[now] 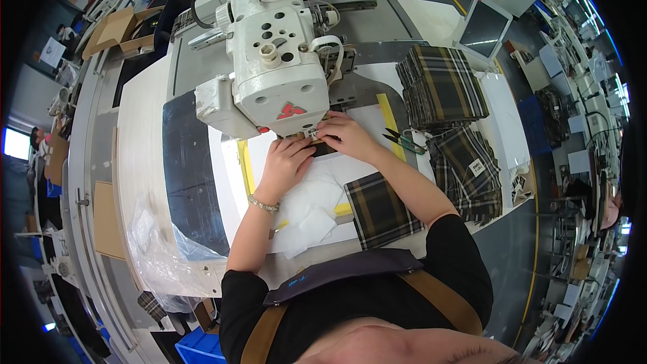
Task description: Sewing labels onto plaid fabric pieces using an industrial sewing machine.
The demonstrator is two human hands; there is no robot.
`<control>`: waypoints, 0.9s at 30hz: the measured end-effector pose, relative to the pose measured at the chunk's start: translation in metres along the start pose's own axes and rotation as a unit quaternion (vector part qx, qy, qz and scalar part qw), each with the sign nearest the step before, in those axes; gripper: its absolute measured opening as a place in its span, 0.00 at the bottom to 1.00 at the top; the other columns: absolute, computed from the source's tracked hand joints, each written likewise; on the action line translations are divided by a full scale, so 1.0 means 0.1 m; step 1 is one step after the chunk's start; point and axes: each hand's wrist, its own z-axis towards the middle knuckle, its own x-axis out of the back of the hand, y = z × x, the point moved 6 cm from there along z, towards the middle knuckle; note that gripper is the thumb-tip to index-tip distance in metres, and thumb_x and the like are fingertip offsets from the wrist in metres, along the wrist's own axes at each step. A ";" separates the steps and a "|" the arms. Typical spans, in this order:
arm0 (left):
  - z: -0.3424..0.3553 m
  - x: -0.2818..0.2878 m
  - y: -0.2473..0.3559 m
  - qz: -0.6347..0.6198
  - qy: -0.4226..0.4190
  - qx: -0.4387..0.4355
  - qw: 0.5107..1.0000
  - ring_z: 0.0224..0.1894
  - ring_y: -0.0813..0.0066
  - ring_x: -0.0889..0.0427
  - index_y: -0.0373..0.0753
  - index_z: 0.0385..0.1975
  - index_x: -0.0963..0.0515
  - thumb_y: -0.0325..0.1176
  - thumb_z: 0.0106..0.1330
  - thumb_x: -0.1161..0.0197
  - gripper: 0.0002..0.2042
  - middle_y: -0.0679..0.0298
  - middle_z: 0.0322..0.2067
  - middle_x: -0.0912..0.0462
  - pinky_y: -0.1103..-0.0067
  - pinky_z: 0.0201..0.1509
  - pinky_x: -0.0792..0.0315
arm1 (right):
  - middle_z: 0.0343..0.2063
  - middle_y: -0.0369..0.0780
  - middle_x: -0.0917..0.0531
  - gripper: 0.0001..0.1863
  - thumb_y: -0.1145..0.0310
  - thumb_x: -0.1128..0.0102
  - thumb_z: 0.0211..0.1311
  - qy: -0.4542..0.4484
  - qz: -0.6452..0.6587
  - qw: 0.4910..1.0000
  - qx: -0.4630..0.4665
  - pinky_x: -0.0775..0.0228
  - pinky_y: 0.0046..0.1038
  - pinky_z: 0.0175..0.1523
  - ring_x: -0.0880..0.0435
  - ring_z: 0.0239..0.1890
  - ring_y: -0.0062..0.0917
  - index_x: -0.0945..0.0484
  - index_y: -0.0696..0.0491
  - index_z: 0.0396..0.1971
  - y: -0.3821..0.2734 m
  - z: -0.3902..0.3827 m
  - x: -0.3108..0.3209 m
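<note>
Equipment lines the grey floor [505, 249] of a busy workshop, where a white sewing machine [280, 81] overhangs a pale worktable [145, 148]. Beneath its head, the left hand [290, 156] and right hand [345, 136] meet at a small white label [311, 133], lying between their fingertips. The fingers are bent and bunched narrowly together; whether they pinch or merely press cannot be told. Just nearer the wearer than the fingertips, a dark piece [322, 149] runs its long axis roughly side to side, right end slightly farther away. The label's own direction is too small to read. Right of the fingers are green-handled snips [406, 141] and stacked plaid cloth [445, 84]; white sheets [310, 205] lie nearer the wearer.
</note>
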 end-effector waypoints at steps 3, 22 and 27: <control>0.00 -0.01 0.00 0.004 -0.002 0.002 1.000 0.50 0.70 0.21 0.43 0.37 0.17 0.29 0.53 0.32 0.11 0.67 0.45 0.16 0.73 0.51 0.32 | 0.39 0.36 0.15 0.06 0.73 0.34 0.54 0.006 -0.011 1.000 0.009 0.34 0.35 0.64 0.19 0.47 0.31 0.17 0.51 0.33 -0.01 0.00 0.01; -0.02 -0.06 0.05 0.088 -0.018 -0.018 0.996 0.53 0.72 0.24 0.44 0.39 0.18 0.32 0.56 0.34 0.11 0.68 0.47 0.18 0.71 0.55 0.35 | 0.42 0.35 0.15 0.05 0.72 0.37 0.55 0.013 -0.035 0.999 0.019 0.36 0.35 0.65 0.17 0.47 0.25 0.18 0.50 0.32 -0.02 -0.01 -0.03; -0.01 -0.07 0.07 0.101 -0.014 -0.012 0.995 0.53 0.72 0.24 0.44 0.40 0.18 0.32 0.56 0.35 0.11 0.68 0.47 0.18 0.70 0.56 0.35 | 0.42 0.34 0.14 0.05 0.72 0.37 0.55 0.013 -0.034 0.999 0.025 0.37 0.35 0.66 0.17 0.46 0.24 0.18 0.49 0.32 -0.01 -0.01 -0.04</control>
